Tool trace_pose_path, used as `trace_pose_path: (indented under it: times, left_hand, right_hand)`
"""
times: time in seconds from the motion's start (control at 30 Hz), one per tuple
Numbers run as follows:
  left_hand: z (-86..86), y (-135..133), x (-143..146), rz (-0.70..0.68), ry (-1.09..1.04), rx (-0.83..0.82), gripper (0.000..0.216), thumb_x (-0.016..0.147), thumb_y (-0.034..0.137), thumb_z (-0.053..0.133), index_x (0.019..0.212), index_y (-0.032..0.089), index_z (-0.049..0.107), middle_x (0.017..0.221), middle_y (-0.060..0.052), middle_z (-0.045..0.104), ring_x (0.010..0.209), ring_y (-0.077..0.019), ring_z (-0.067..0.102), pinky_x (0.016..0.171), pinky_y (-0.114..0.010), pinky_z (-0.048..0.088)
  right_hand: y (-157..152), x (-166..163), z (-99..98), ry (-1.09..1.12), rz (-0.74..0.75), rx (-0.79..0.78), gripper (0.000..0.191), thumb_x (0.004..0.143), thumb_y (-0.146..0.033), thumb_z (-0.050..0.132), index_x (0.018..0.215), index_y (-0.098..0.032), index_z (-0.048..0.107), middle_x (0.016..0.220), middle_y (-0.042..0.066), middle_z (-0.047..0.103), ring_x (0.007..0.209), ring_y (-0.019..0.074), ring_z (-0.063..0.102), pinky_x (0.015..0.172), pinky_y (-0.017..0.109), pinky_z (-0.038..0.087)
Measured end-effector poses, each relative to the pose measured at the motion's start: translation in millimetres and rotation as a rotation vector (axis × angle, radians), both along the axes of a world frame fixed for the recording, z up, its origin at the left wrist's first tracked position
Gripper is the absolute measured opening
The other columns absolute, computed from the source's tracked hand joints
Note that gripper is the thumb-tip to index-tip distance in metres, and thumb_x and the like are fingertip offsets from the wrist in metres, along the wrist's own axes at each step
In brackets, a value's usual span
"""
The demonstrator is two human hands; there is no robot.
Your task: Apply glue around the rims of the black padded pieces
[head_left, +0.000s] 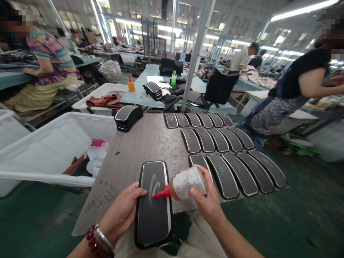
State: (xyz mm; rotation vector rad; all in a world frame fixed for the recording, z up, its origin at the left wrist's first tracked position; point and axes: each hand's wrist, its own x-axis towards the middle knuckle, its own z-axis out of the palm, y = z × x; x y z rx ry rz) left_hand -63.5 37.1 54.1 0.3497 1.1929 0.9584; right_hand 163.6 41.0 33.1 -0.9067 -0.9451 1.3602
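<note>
My left hand point(124, 206) grips a black padded panel point(153, 222) by its left edge, thumb on top. The panel is a rounded rectangle with a pale rim line, held over the near edge of the table. My right hand point(208, 200) is wrapped round a glue bottle point(188, 182) with a pale, worn label and a red pointed nozzle. The bottle lies nearly level, and its nozzle tip is at the panel's face. Looping wet-looking streaks mark the panel's upper half around the tip.
Several similar panels point(221, 175) lie in three rows on the right of the grey table point(129, 150). A stack of panels point(129, 116) stands at its far left corner. White bins point(53, 143) are at the left; co-workers sit or stand on both sides.
</note>
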Motion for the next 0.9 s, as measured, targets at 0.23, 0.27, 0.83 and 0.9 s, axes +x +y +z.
trace_pose_path:
  times: [0.23,0.27,0.83,0.9]
  left_hand:
    - [-23.4,41,-5,0.100,0.091,0.041,0.021,0.078,-0.004,0.055,0.072,0.014,0.064,0.063,-0.005,0.073,0.054,-0.0168,0.069,0.053,-0.026,0.060]
    - [-28.8,54,-4,0.099,0.104,0.051,0.022,0.078,-0.005,0.055,0.071,0.014,0.063,0.061,-0.005,0.072,0.053,-0.0171,0.069,0.052,-0.026,0.059]
    - [-96.8,305,89,-0.009,0.154,0.031,0.027,0.092,0.031,0.062,0.114,0.016,0.062,0.108,-0.006,0.068,0.085,-0.0178,0.067,0.072,-0.035,0.060]
    - [-101.9,311,94,-0.040,0.169,0.034,0.026,0.092,0.031,0.062,0.113,0.016,0.062,0.106,-0.006,0.068,0.083,-0.0173,0.067,0.070,-0.035,0.060]
  right_hand:
    - [24,15,-11.6,0.762,-0.083,-0.570,0.025,0.077,-0.024,0.079,0.097,-0.015,0.066,0.084,0.005,0.076,0.066,0.0170,0.068,0.047,0.021,0.048]
    - [28,22,-11.7,0.833,-0.127,-0.559,0.024,0.080,-0.023,0.076,0.099,-0.015,0.065,0.086,0.006,0.076,0.067,0.0170,0.069,0.045,0.020,0.045]
    - [42,141,-73.1,0.822,-0.268,-0.584,0.031,0.074,-0.025,0.082,0.102,-0.018,0.070,0.102,0.012,0.077,0.092,0.0274,0.073,0.067,0.037,0.060]
    - [45,143,-78.7,0.864,-0.247,-0.611,0.033,0.074,-0.025,0.083,0.103,-0.017,0.070,0.101,0.012,0.077,0.091,0.0279,0.073,0.068,0.038,0.061]
